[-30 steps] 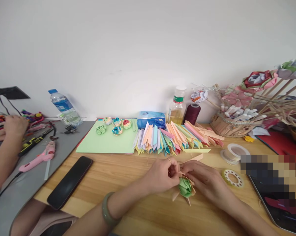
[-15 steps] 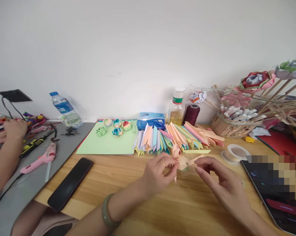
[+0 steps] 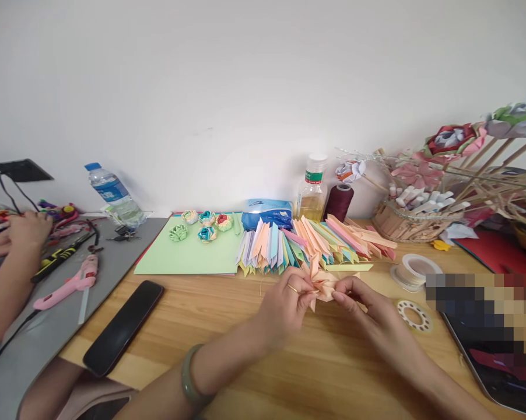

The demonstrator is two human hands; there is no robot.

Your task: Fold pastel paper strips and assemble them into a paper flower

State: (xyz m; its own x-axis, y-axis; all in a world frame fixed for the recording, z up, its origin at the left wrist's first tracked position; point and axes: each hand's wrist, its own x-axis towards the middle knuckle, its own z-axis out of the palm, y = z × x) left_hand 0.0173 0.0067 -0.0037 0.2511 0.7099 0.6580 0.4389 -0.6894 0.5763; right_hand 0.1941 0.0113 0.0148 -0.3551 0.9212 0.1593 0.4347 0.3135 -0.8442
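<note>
A peach folded-paper flower (image 3: 321,282) is held between my two hands above the wooden table. My left hand (image 3: 289,297) grips its left side, thumb and fingers pinched together. On the flower's right side, my right hand (image 3: 361,300) pinches a petal between thumb and fingertips. Just behind the flower lie rows of folded paper strips (image 3: 274,248) in many colours. To their left, several small finished paper flowers (image 3: 208,234) rest on a light green sheet (image 3: 184,260).
A black phone (image 3: 123,326) lies at left, a tablet (image 3: 486,350) at right. Spools (image 3: 416,271), a tape ring (image 3: 414,316), a bottle (image 3: 312,192) and a basket (image 3: 409,224) stand right. Another person's hand (image 3: 29,230) works at left near a pink glue gun (image 3: 70,286).
My right hand has moved left and closed in on the peach flower, which now looks more gathered. The tape ring beside my right wrist has come into view.
</note>
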